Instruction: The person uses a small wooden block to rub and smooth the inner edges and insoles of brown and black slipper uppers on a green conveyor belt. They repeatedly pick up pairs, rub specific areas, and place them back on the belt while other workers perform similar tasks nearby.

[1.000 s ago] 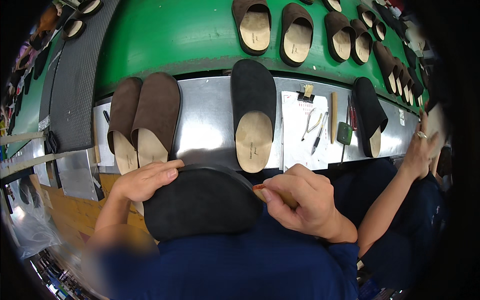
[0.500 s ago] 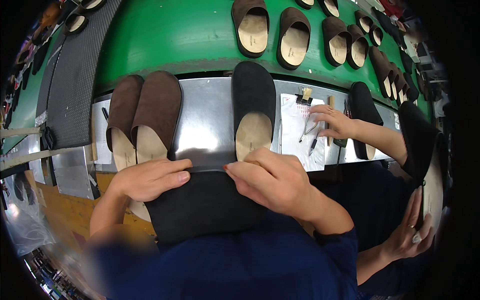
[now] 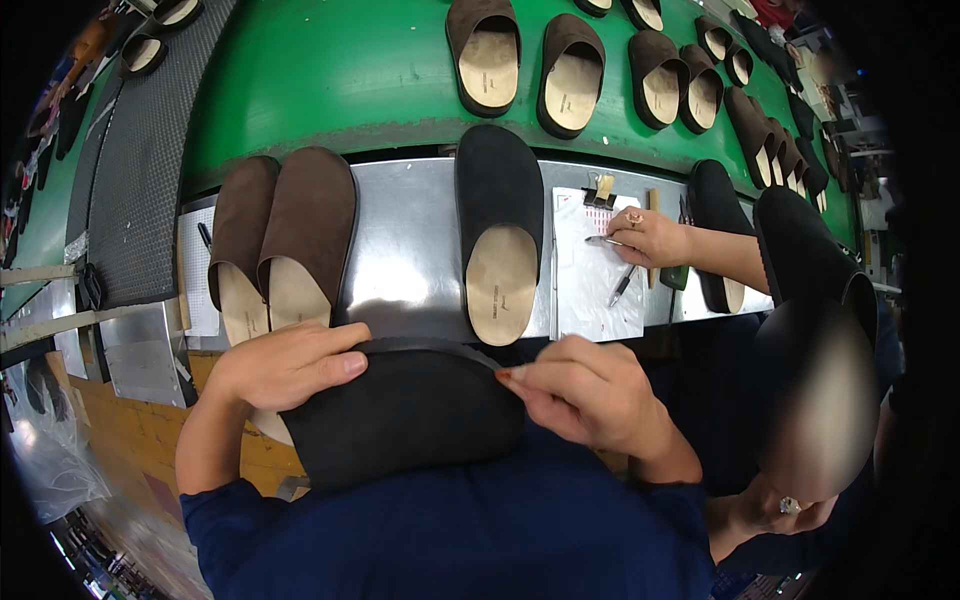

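Observation:
A black clog [image 3: 410, 415] lies sideways against my front, its dark sole edge turned up and away from me. My left hand [image 3: 285, 370] is closed round its heel-side end, where the pale footbed shows beneath. At the clog's other end, my right hand [image 3: 590, 395] is closed in a pinch against the sole edge. A small red spot shows at its fingertips; what they hold, if anything, is too small to make out. Just beyond, another black clog [image 3: 500, 200] stands on the metal table [image 3: 400, 230], beside two brown clogs [image 3: 310, 210] on the left.
A co-worker's hand [image 3: 650, 238] holds a small metal tool over a clipboard with paper [image 3: 585, 275], near a pen [image 3: 622, 285]. Their other hand [image 3: 790, 510] supports a black clog [image 3: 815, 240] close on my right. Several brown clogs [image 3: 570, 75] stand on the green belt [image 3: 330, 80].
My right hand has slid rightward along the sole edge and slightly toward me. My left hand keeps its hold. The co-worker's hand has picked up the small metal tool, and their clog has tilted.

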Motion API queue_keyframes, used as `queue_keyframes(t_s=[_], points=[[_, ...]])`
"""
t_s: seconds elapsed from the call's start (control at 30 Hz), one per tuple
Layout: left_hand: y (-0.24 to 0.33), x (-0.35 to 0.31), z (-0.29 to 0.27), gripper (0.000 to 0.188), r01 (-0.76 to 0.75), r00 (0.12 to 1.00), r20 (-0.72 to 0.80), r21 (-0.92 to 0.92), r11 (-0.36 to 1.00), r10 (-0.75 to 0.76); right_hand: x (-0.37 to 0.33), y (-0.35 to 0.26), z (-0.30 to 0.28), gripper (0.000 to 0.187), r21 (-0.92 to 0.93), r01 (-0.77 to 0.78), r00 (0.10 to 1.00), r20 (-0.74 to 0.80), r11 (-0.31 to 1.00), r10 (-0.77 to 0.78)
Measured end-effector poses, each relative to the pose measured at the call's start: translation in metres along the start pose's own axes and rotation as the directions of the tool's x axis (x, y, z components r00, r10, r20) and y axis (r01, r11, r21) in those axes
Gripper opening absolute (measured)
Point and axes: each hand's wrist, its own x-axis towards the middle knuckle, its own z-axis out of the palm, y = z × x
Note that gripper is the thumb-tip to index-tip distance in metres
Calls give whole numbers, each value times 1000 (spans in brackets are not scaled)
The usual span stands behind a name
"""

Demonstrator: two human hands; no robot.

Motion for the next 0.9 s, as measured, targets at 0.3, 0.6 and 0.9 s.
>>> queue_keyframes(t_s=[0.3,0.6,0.9], points=[[11,10,-4,45,-26,998,57,-20,999,27,35,15,5,42,71,99,964,-253,993,-78],[1,3,0,45,-55,998,-7,-31,998,55,-13,-4,5,42,66,-30,940,-336,997,51],[7,9,0,46,5,1000,7,-26,1000,-5,-5,3,24,40,-197,119,935,-308,973,-176]])
